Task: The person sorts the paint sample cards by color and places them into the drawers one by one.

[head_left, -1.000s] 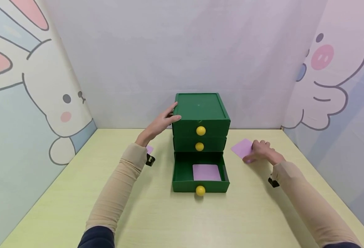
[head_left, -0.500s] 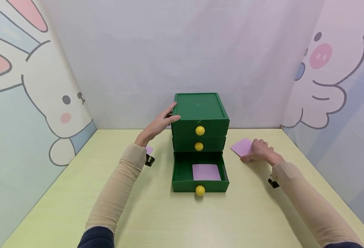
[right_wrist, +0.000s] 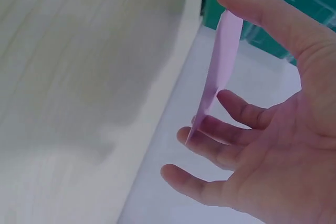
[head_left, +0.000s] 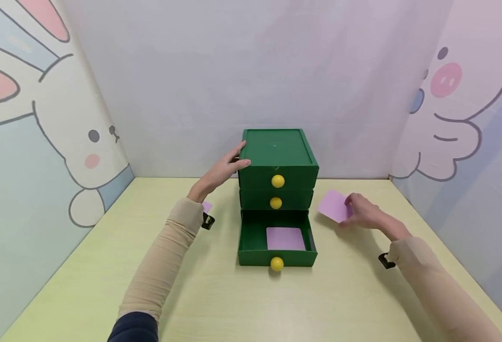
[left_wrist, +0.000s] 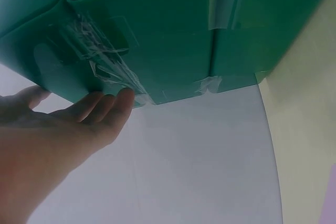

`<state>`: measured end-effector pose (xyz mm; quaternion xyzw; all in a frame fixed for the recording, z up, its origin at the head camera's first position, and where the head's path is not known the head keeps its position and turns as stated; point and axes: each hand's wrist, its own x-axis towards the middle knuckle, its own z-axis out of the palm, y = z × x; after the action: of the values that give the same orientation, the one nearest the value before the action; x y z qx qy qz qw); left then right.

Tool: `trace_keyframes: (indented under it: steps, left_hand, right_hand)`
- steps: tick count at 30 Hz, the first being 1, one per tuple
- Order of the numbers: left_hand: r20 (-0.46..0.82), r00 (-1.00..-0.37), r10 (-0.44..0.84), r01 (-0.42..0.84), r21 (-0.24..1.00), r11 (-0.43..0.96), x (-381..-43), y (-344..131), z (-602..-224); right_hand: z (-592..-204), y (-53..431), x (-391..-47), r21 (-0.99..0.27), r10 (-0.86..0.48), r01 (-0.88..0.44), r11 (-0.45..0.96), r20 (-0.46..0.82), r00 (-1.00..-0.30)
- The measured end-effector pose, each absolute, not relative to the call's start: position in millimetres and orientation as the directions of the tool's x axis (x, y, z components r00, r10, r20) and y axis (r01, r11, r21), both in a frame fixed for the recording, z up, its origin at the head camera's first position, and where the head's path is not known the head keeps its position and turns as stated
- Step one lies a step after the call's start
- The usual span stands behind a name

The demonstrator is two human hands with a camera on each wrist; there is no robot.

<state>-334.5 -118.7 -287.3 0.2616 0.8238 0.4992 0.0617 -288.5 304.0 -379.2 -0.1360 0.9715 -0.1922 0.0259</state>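
A green drawer cabinet (head_left: 276,148) with yellow round knobs stands at mid table, its bottom drawer (head_left: 252,258) pulled out. Inside that drawer lies a pink square sheet (head_left: 285,238). My left hand (head_left: 222,172) rests against the cabinet's upper left side, thumb over the top edge; the left wrist view shows its fingers on the taped green side (left_wrist: 163,51). To the right of the cabinet, my right hand (head_left: 364,213) holds another pink sheet of paper (head_left: 332,205) by its edges, thumb on one side and fingers on the other, tilted above the table (right_wrist: 79,77).
Partly hidden behind the left wrist, one more pink sheet (head_left: 206,206) lies on the table left of the cabinet. A pale curtain wall (head_left: 182,85) rises behind, with cartoon-printed side walls (head_left: 88,152) at both sides.
My right hand has lifted the pink sheet off the table, and its wrist has shifted a little to the right and nearer. The left hand stays at the cabinet.
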Motion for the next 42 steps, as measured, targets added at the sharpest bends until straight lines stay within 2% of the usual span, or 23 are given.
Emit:
trace_keyframes:
  steps: [9, 17, 23, 42]
  left_hand:
    - [0.139, -0.846, 0.514, 0.356, 0.865, 0.352, -317, -114, -270]
    - [0.172, -0.852, 0.495, 0.379, 0.855, 0.354, -334, -118, -286]
    - [0.169, -0.855, 0.491, 0.374, 0.856, 0.356, -334, -118, -287]
    - [0.147, -0.848, 0.510, 0.361, 0.865, 0.350, -329, -119, -284]
  right_hand:
    - [-357, 300, -257, -0.333, -0.345, -0.342, 0.879, 0.053, -0.937]
    - [-338, 292, -231, -0.324, -0.437, -0.445, 0.835, 0.101, -0.894]
    - [-327, 280, -217, -0.365, -0.477, -0.465, 0.807, 0.063, -0.877]
    - [-322, 222, -212, -0.372, -0.593, -0.564, 0.737, 0.043, -0.804]
